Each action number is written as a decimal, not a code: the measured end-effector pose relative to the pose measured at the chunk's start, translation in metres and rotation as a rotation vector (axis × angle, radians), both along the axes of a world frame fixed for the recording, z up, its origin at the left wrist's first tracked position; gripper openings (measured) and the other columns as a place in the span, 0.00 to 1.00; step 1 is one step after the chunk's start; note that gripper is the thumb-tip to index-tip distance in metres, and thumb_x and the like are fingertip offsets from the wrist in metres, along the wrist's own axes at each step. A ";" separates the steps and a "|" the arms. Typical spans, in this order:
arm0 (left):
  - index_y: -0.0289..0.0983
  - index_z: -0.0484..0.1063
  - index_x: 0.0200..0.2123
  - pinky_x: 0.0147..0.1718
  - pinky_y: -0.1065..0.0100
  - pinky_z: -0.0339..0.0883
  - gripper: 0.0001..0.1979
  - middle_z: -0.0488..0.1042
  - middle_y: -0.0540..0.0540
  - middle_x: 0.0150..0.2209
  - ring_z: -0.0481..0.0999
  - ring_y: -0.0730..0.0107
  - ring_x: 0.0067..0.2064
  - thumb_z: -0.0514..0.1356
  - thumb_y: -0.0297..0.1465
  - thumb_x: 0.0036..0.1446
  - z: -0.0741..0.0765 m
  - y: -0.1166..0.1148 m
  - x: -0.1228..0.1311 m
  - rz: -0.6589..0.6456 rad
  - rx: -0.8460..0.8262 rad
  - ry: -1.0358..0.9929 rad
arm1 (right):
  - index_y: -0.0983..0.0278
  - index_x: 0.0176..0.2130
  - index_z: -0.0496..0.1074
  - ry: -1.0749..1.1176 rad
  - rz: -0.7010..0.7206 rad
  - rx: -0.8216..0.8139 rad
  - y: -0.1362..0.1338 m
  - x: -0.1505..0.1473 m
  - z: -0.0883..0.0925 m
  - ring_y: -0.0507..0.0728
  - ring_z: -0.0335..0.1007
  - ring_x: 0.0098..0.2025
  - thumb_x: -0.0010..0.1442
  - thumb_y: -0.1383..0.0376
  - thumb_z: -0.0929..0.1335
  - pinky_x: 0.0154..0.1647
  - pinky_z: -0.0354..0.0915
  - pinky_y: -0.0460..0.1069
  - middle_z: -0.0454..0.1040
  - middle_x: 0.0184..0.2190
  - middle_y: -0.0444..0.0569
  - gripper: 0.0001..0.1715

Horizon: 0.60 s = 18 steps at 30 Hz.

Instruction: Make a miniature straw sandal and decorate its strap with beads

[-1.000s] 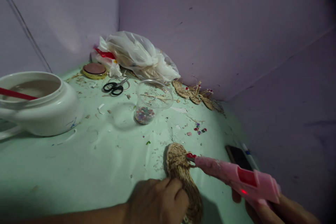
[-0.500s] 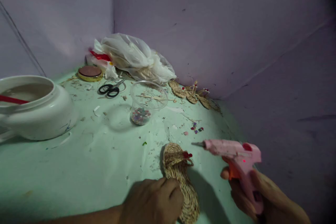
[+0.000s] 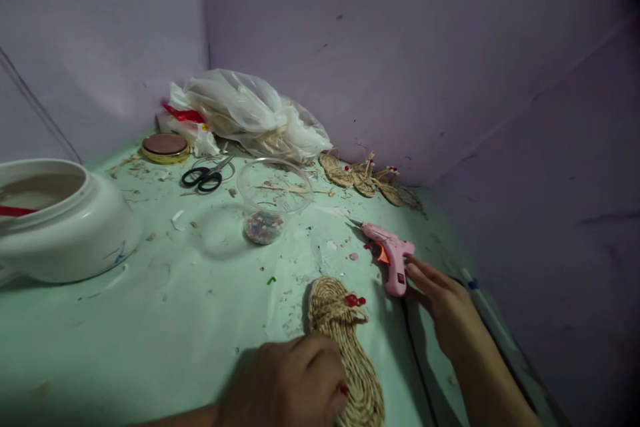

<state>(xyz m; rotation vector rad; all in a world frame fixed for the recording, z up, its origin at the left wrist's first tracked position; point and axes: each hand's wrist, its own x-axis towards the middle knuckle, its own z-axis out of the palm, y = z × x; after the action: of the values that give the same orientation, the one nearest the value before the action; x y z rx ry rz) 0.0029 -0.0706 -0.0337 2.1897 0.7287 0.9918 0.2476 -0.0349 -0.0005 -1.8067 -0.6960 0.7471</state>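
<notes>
A small woven straw slipper [image 3: 357,360] lies on the green surface, with red beads [image 3: 355,300] and a twisted cord on its strap. My left hand [image 3: 295,380] is curled beside the slipper, closed in a pinch. A bit of red, which looks like a bead [image 3: 343,389], shows at its fingertips. The pink hot glue gun [image 3: 393,250] rests on the surface to the right, nozzle pointing up and left. Just behind its handle is my right hand [image 3: 440,300], fingers stretched out and not wrapped around it.
A clear plastic cup [image 3: 265,223] holds small beads. Black-handled scissors [image 3: 203,179], a round tin [image 3: 165,148] and a plastic bag [image 3: 255,113] lie farther back. Several small woven pieces [image 3: 363,180] sit by the wall. A white pot [image 3: 75,233] stands left; a black cord [image 3: 417,360] trails from the glue gun.
My right hand has moved the glue gun forward and left, set it down and let go of it. The left hand has stayed beside the slipper; red now shows at its fingertips.
</notes>
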 end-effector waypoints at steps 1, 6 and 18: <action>0.37 0.68 0.30 0.27 0.73 0.68 0.07 0.74 0.48 0.30 0.73 0.72 0.30 0.52 0.23 0.52 0.008 0.005 -0.003 0.002 0.001 -0.061 | 0.64 0.39 0.73 -0.188 -0.007 0.024 -0.006 -0.001 0.002 0.58 0.71 0.38 0.46 0.60 0.72 0.36 0.68 0.50 0.74 0.39 0.51 0.18; 0.38 0.69 0.29 0.29 0.74 0.63 0.06 0.70 0.52 0.27 0.69 0.76 0.29 0.53 0.25 0.56 0.051 0.038 -0.015 0.230 -0.177 -0.009 | 0.62 0.38 0.71 -0.421 0.492 0.166 -0.032 -0.032 0.015 0.54 0.69 0.30 0.52 0.58 0.70 0.31 0.67 0.49 0.72 0.34 0.49 0.14; 0.38 0.71 0.27 0.30 0.72 0.61 0.07 0.72 0.52 0.26 0.70 0.74 0.29 0.55 0.25 0.54 0.054 0.053 0.000 0.134 -0.207 0.250 | 0.63 0.28 0.66 -0.753 0.733 0.324 -0.039 -0.059 0.005 0.51 0.62 0.24 0.52 0.69 0.68 0.24 0.56 0.47 0.68 0.24 0.45 0.04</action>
<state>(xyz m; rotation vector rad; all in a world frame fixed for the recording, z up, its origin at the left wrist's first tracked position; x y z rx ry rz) 0.0025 -0.0172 0.0200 2.1245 1.0559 0.6762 0.1887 -0.0740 0.0041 -1.4896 -1.9205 0.3351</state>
